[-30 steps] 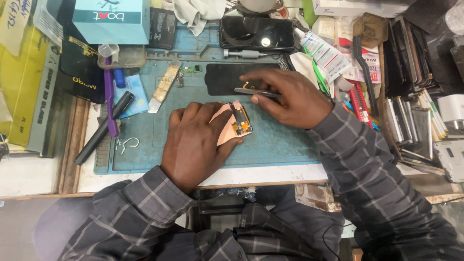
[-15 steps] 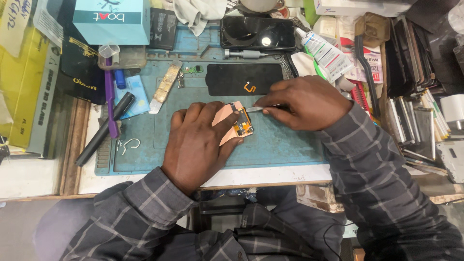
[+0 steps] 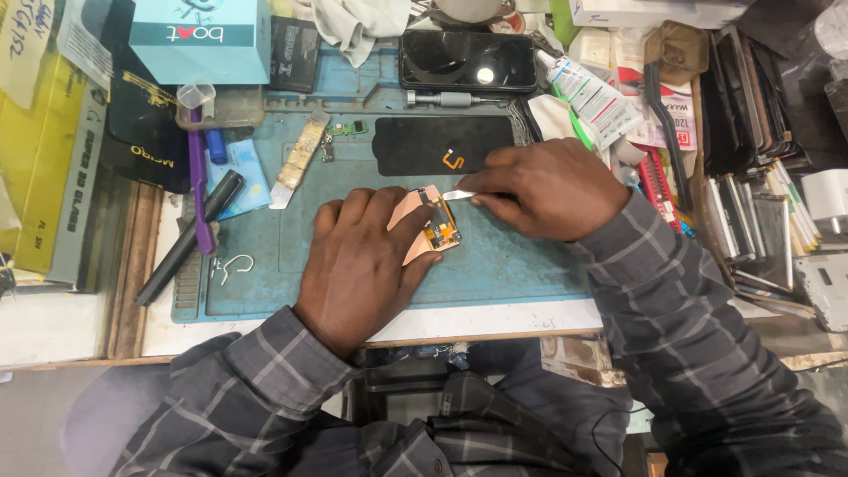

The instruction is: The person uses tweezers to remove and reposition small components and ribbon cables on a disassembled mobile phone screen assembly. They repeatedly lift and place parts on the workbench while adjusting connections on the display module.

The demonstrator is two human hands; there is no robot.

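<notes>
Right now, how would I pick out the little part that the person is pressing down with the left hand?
Find the blue rubber work mat in the middle of the cluttered bench. Near its centre, under the left hand's fingertips, lies a small copper-pink rectangular piece with orange and black circuitry. Unlike the larger plain black glass panel just behind it, it is pale and has a thin metal tool touching its corner.

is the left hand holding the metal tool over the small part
No, the right hand holds the thin metal tool, while the left hand presses flat on the small copper-coloured part.

Left hand (image 3: 367, 261) flat, fingers spread; right hand (image 3: 548, 190) in pinching grip
</notes>
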